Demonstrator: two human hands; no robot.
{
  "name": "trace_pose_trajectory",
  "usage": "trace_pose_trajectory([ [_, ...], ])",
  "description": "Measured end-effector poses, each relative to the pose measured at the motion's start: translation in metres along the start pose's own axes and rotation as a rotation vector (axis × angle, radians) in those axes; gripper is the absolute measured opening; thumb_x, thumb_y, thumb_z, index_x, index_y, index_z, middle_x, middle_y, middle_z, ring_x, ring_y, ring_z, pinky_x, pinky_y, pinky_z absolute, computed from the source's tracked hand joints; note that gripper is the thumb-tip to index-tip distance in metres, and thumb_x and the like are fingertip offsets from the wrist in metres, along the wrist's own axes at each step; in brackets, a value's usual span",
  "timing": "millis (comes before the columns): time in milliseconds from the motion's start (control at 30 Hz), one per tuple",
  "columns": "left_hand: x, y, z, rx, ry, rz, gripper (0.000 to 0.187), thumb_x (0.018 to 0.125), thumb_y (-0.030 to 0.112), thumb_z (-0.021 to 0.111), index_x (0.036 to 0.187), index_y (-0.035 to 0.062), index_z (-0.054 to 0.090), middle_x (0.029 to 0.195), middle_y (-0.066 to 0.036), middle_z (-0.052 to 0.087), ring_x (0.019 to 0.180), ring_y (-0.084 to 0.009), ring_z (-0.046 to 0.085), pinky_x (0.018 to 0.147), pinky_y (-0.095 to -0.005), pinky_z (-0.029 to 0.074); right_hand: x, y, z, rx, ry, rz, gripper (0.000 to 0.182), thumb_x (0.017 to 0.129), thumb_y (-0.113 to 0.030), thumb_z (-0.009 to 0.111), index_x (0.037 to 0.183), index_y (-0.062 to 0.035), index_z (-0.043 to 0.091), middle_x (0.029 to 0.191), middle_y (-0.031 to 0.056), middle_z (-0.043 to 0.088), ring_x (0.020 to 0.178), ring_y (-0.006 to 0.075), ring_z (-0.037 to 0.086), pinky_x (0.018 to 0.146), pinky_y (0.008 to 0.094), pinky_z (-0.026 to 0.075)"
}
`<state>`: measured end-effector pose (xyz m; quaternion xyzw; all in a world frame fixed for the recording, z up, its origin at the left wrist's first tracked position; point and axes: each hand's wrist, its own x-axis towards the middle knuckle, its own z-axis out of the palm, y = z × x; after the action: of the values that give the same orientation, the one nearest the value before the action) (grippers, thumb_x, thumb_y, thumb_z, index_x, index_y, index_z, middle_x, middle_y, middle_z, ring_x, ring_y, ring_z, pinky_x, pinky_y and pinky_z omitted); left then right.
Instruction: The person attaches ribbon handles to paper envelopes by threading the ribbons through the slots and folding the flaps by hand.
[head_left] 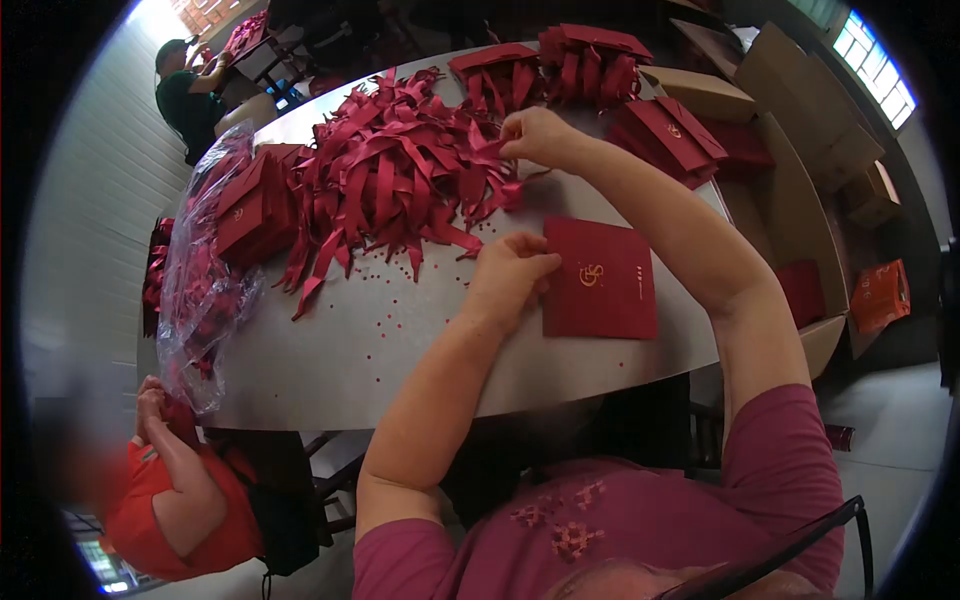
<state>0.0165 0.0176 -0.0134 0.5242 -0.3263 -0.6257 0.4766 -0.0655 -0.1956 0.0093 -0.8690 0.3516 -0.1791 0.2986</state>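
A flat dark red bag with a gold emblem (598, 280) lies on the metal table in front of me. My left hand (510, 272) is at its upper left edge, thumb and fingers pinched on it. Farther up, my right hand (540, 138) is at the right side of the big heap of red ribbons (390, 160), its fingers closed on a ribbon. The end of a ribbon shows just below that hand.
Stacks of red bags stand at the table's back (595, 60), right (670, 135) and left (258, 205). Clear plastic (195, 300) lies at the left edge. An open cardboard box (780, 200) is at the right. A co-worker in orange (185, 500) sits at lower left.
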Motion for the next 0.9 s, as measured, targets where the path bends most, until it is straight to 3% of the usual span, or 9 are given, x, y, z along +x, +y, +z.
trace_pose_trajectory([
  [133,0.002,0.000,-0.004,-0.114,-0.031,-0.026,0.017,0.083,0.003,0.067,0.097,0.0038,0.058,0.071,0.000,0.058,0.052,-0.0077,0.052,0.042,-0.0209,0.033,-0.039,-0.041,-0.051,0.302,0.060,0.212,0.016,0.085,-0.023,0.073,0.087,-0.0075,0.070,0.071,-0.0005,0.063,0.065,0.0066,0.057,0.061,0.0205,0.047],
  [200,0.001,0.002,-0.003,-0.111,-0.026,-0.046,0.017,0.084,0.003,0.067,0.098,0.0036,0.058,0.072,0.000,0.059,0.052,-0.0074,0.052,0.042,-0.0208,0.034,-0.048,-0.032,-0.071,0.498,0.119,0.022,0.018,0.088,-0.022,0.071,0.094,-0.0046,0.068,0.074,0.0003,0.064,0.066,0.0073,0.059,0.063,0.0213,0.049],
  [233,0.001,0.002,-0.003,-0.111,-0.013,-0.059,0.017,0.084,0.003,0.067,0.098,0.0034,0.058,0.072,0.000,0.059,0.051,-0.0072,0.052,0.042,-0.0207,0.034,-0.059,-0.039,-0.077,0.561,0.265,-0.090,0.014,0.091,-0.020,0.067,0.093,-0.0061,0.069,0.070,-0.0015,0.061,0.057,0.0050,0.054,0.049,0.0205,0.042],
  [333,0.002,0.000,-0.005,-0.125,-0.045,-0.023,0.018,0.085,0.003,0.067,0.100,0.0023,0.058,0.073,0.000,0.059,0.052,-0.0069,0.053,0.043,-0.0205,0.035,-0.098,-0.086,-0.107,0.534,0.340,0.039,0.025,0.096,-0.022,0.060,0.108,-0.0011,0.063,0.073,0.0000,0.063,0.065,0.0046,0.058,0.061,0.0190,0.048],
  [567,0.001,0.000,-0.004,-0.143,-0.027,-0.030,0.018,0.086,0.003,0.067,0.102,0.0010,0.059,0.076,0.000,0.061,0.057,-0.0064,0.053,0.049,-0.0212,0.038,-0.208,0.032,-0.239,0.495,0.515,0.080,0.023,0.097,-0.021,0.058,0.110,-0.0026,0.063,0.073,-0.0007,0.061,0.063,0.0020,0.055,0.057,0.0165,0.044],
  [700,0.000,0.003,-0.003,-0.159,0.008,-0.028,0.017,0.086,0.003,0.066,0.102,-0.0003,0.060,0.078,0.000,0.061,0.057,-0.0063,0.052,0.050,-0.0208,0.038,-0.210,-0.051,-0.187,0.477,0.632,0.102,0.023,0.098,-0.021,0.056,0.111,-0.0034,0.063,0.073,-0.0010,0.061,0.063,0.0005,0.053,0.055,0.0151,0.042],
  [767,-0.001,0.003,-0.003,-0.150,0.007,-0.026,0.017,0.086,0.002,0.066,0.102,-0.0007,0.061,0.078,0.000,0.061,0.056,-0.0063,0.051,0.050,-0.0204,0.037,-0.212,-0.061,-0.153,0.459,0.354,0.199,0.015,0.093,-0.018,0.065,0.098,-0.0046,0.068,0.071,-0.0003,0.063,0.057,0.0054,0.055,0.051,0.0213,0.044],
  [833,-0.002,0.005,-0.002,-0.148,-0.017,0.006,0.020,0.085,0.002,0.066,0.104,-0.0012,0.062,0.077,-0.001,0.062,0.056,-0.0060,0.051,0.049,-0.0197,0.036,-0.199,-0.049,-0.103,0.521,0.206,0.252,0.015,0.093,-0.015,0.063,0.100,-0.0024,0.068,0.072,0.0000,0.063,0.060,0.0061,0.056,0.056,0.0219,0.047],
  [900,-0.003,0.006,-0.001,-0.146,-0.010,0.010,0.021,0.085,0.001,0.065,0.106,-0.0014,0.062,0.077,-0.001,0.062,0.055,-0.0059,0.051,0.048,-0.0193,0.036,-0.185,-0.036,-0.053,0.522,0.141,0.109,0.018,0.095,-0.016,0.060,0.105,-0.0031,0.066,0.074,-0.0024,0.060,0.062,0.0027,0.052,0.057,0.0174,0.043],
])
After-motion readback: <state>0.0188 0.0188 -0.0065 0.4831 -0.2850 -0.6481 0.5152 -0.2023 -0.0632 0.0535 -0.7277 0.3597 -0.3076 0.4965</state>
